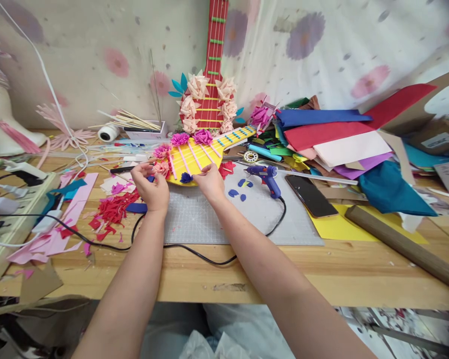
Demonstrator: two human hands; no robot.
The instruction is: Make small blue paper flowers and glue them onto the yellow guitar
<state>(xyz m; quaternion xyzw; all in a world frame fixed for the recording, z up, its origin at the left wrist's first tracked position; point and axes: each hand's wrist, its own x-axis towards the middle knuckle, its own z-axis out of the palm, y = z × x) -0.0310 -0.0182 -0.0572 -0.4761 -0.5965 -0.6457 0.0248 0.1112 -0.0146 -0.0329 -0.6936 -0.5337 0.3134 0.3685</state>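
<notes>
A yellow toy guitar (pixel 187 162) with pink strings and a striped neck lies on the grey cutting mat (pixel 194 219). Pink and magenta paper flowers (pixel 180 138) line its upper left edge, and a dark blue paper flower (pixel 186 177) sits at its lower edge. My left hand (pixel 151 189) is curled at the guitar's lower left, beside a coral flower (pixel 161 169); a bit of dark blue shows by its fingers. Just right of the blue flower, my right hand (pixel 210 183) has its fingertips pinched together against the guitar's edge. What lies between the fingertips is hidden.
A blue glue gun (pixel 265 178) rests on the mat near loose blue petals (pixel 234 193), its black cord (pixel 198 257) crossing below my arms. A phone (pixel 310 195), coloured sheets (pixel 333 134), red scraps (pixel 115 207) and a power strip (pixel 22 214) surround it. Behind stands a red guitar (pixel 212 94).
</notes>
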